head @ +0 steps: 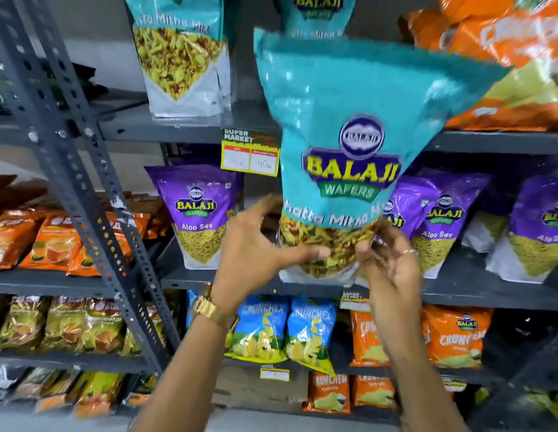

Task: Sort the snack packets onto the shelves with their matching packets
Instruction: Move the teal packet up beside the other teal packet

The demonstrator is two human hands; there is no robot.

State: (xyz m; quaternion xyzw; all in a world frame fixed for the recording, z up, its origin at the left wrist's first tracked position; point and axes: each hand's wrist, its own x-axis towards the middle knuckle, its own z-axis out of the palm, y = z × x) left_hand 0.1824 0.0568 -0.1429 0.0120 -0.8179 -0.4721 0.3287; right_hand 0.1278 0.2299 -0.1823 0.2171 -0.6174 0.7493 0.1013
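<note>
A big teal Balaji Khatta Mitha Mix packet is held upright in front of the shelves. My left hand grips its lower left corner, thumb across the front. My right hand pinches its lower right corner. Matching teal Khatta Mitha Mix packets stand on the top shelf at the left, and another teal packet shows just above the held one. Purple Aloo Sev packets fill the shelf behind my hands.
Orange packets lie on the top shelf at the right. Blue Crunchex packets and orange Crunchem packets sit on the lower shelves. A slotted grey upright divides the rack from a left rack with orange packets. A yellow price tag hangs on the shelf edge.
</note>
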